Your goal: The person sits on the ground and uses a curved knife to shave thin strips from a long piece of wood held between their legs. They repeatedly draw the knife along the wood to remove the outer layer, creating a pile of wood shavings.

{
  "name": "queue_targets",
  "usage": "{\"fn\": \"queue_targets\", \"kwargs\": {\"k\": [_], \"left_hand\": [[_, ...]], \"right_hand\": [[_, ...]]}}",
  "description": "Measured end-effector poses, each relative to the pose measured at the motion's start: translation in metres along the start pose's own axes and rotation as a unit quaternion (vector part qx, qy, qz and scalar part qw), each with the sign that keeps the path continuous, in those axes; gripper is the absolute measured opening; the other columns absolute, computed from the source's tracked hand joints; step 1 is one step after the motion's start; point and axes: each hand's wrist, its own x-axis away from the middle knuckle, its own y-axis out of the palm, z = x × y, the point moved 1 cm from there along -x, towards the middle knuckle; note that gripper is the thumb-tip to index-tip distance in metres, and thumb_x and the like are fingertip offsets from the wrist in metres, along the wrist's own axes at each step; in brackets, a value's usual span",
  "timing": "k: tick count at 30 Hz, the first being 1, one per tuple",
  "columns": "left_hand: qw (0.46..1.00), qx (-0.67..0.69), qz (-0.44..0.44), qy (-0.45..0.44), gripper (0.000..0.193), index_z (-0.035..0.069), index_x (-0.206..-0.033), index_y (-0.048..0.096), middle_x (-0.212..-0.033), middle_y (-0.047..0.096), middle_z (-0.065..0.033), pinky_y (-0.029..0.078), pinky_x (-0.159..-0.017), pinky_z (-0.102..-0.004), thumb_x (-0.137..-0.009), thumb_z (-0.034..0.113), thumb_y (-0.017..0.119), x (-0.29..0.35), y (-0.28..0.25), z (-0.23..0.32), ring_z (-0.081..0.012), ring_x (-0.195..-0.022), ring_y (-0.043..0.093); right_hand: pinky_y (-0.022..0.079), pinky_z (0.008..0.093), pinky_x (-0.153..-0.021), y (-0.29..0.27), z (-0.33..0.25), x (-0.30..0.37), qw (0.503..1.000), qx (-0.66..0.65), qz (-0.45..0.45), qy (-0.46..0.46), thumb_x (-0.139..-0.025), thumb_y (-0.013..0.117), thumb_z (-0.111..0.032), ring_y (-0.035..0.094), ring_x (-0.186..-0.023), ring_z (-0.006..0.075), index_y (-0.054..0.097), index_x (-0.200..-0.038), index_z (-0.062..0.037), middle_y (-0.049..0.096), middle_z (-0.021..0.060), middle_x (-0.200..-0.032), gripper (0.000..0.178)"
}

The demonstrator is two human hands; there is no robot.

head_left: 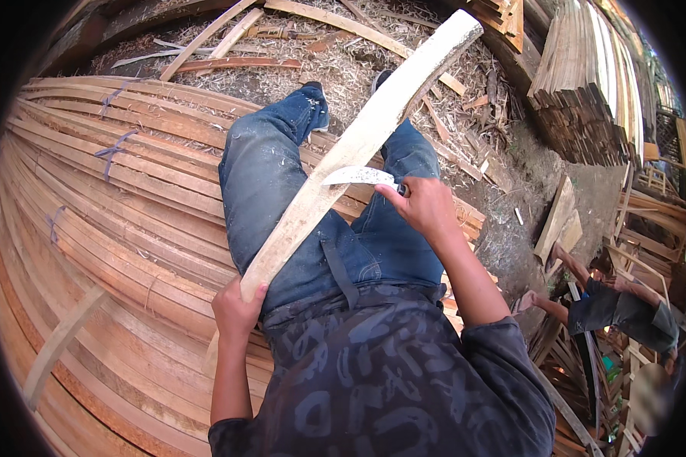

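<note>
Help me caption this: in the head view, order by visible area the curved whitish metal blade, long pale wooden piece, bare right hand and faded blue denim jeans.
1. Jeans
2. Wooden piece, longer but narrower
3. Right hand
4. Blade

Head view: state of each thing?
Wooden piece: slanted, dark along one far edge
Knife: blade bare, overlapping the wooden piece; contact unclear
Left hand: closed around the wooden piece's near end
Right hand: gripping the knife
Wood strips: bundled, purplish bands tied on
Upper-right boards: stacked
Shavings: loose, scattered
</note>
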Motion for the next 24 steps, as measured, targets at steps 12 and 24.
{"fn": "queue_targets", "kwargs": {"k": [12, 24], "left_hand": [[0.999, -0.052, -0.008, -0.013, 0.045, 0.002, -0.078, 0.062, -0.069, 0.061, -0.0204, 0.047, -0.059, -0.0462, -0.078, 0.046, 0.066, -0.003, -0.008, 0.008, -0.0403, -0.066, 0.061], [1.0, 0.019, -0.001, -0.01, 0.043, 0.001, -0.079, 0.063, -0.07, 0.061, -0.0211, 0.047, -0.061, -0.0454, -0.08, 0.044, 0.065, -0.005, 0.001, -0.004, -0.0406, -0.068, 0.061]], "right_hand": [[0.05, 0.0436, -0.055, -0.028, 0.077, -0.066, 0.981, 0.156, 0.07, 0.093, -0.081, 0.044, -0.073, 0.062, -0.056, 0.0372, 0.065, -0.063, 0.0, 0.061, 0.0202, -0.059, 0.078], [0.048, 0.0439, -0.053, 0.004, -0.001, -0.023, 0.997, 0.059, 0.006, -0.053, -0.079, 0.058, -0.064, 0.06, -0.055, 0.036, 0.061, -0.06, -0.0011, 0.057, 0.0183, -0.054, 0.066]]}}
